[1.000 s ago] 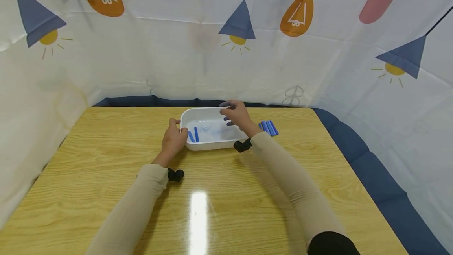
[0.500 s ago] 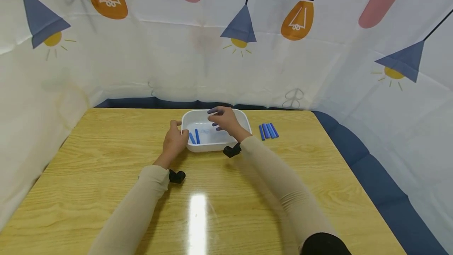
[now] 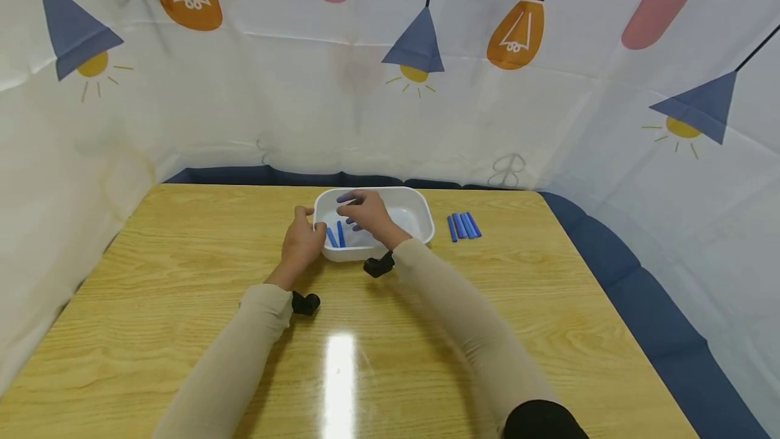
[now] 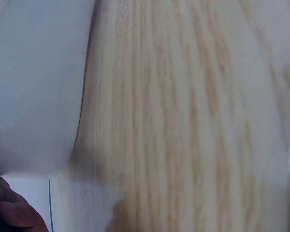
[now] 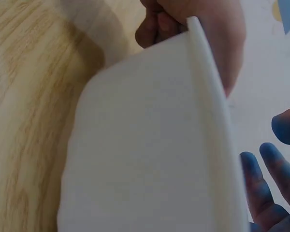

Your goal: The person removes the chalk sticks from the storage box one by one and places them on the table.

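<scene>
A white tray [image 3: 414, 221] with raised walls stands near the table's far side. My left hand [image 3: 302, 241] grips its left end, thumb over the rim. Two blue chalk-like sticks [image 3: 341, 234] lie inside, near that hand. My right hand [image 3: 367, 215] hovers over the tray's left half, nothing seen in it. In the right wrist view its fingers [image 5: 258, 191] are spread apart and stained blue, beyond the tray wall [image 5: 145, 140]. The left wrist view shows the tray's outer wall [image 4: 36, 87] and part of my left fingers [image 4: 19, 212].
Several more blue sticks [image 3: 465, 225] lie side by side on the wooden table [image 3: 487, 303], right of the tray. A white cloth [image 3: 274, 87] printed with lamps hangs behind, and dark blue fabric [image 3: 634, 283] lines the table's right edge.
My right hand has moved left across the tray, from its right part to above its left half. The sticks right of the tray are now fully uncovered. My left hand keeps its grip.
</scene>
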Available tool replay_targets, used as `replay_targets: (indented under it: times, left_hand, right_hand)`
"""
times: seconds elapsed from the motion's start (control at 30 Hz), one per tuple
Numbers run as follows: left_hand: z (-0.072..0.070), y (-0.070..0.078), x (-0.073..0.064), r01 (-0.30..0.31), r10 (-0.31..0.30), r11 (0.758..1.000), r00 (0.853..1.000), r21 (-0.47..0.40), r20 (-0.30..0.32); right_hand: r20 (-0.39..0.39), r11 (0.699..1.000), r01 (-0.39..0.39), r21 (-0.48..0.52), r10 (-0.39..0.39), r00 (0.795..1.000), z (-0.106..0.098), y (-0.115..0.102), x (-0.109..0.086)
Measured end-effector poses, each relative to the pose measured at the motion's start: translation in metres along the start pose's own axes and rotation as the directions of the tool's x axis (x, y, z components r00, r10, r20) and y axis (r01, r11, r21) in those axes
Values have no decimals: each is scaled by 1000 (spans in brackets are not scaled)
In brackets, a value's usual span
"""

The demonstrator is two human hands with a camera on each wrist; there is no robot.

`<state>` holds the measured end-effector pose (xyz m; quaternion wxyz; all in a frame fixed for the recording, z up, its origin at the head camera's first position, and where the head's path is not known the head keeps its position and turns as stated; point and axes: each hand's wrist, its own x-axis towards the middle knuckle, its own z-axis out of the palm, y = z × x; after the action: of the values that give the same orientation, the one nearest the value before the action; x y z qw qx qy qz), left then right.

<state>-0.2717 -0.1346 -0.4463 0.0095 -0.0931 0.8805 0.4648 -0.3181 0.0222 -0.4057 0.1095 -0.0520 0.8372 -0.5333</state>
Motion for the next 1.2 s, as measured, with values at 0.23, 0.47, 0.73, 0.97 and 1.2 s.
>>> replay_targets:
  times: [0.23, 0.47, 0.73, 0.97, 1.2]
  left_hand:
    - [0, 1, 0, -3, 3, 1000, 1000, 7, 5]
    - [1, 2, -2, -16, 16, 1000, 1000, 12, -7]
    - [-1, 1, 1, -19, 20, 1000, 1000, 24, -15]
    - [0, 5, 3, -12, 13, 1000, 1000, 10, -21]
    - [1, 1, 0, -26, 27, 1000, 998, 17, -58]
  right_hand:
    - [-27, 1000, -8, -22, 7, 1000, 13, 7, 4]
    - [-52, 998, 20, -63, -24, 998, 18, 13, 5]
    - [-57, 992, -34, -119, 27, 998, 22, 13, 14]
    - [-43, 975, -87, -206, 80, 996, 23, 12, 21]
    - [-21, 955, -98, -281, 96, 995, 24, 13, 17]
